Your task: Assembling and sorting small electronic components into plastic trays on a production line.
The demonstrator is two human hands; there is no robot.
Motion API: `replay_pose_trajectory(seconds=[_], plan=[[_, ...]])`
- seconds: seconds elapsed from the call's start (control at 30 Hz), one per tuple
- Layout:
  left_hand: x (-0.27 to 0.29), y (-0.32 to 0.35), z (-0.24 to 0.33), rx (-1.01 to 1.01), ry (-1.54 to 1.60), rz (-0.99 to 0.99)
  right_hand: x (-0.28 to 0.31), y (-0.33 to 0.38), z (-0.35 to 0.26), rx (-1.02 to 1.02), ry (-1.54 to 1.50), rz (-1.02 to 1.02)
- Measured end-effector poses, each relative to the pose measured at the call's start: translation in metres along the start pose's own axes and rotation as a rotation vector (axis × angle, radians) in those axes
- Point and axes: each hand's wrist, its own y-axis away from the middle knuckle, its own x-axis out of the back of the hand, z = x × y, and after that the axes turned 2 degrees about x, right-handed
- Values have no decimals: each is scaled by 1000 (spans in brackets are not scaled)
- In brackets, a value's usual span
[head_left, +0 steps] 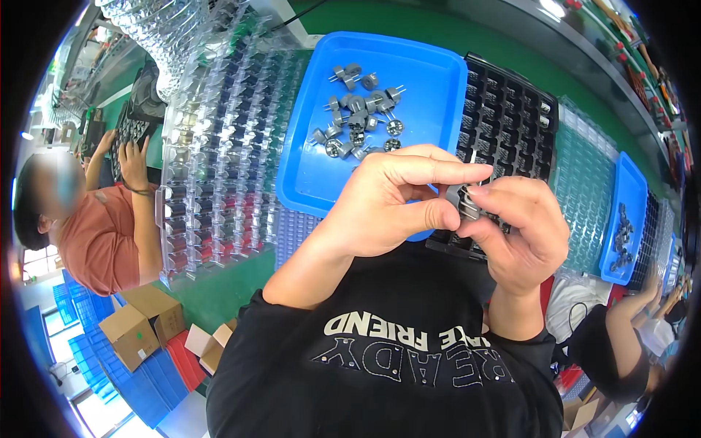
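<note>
I am watching 2 hands working close together above the black compartment tray [511,124]: my left hand [387,208] and right hand [522,233] are both pinching 1 small grey component [466,203] between fingertips, steadying it, while loose ones are lying in the blue tray [307,175].

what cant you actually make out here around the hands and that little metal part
Head view only:
- The small grey part is mostly covered by the fingertips of the left hand and right hand; its shape is unclear.
- The black tray has its near edge hidden behind both hands.
- The loose parts in the blue tray are too small to see in detail.
- The second blue tray is bent and squeezed by the fisheye rim.
</note>
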Motion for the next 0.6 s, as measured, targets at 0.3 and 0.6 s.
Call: replay_pose_trajectory(seconds=[0.3,0.6], plan=[[-1,1,4,99,-129,-31,5,9,1,-110,-75,-44],[-22,-8,-17,41,-273,159,15,25,18,-192,-90,11]])
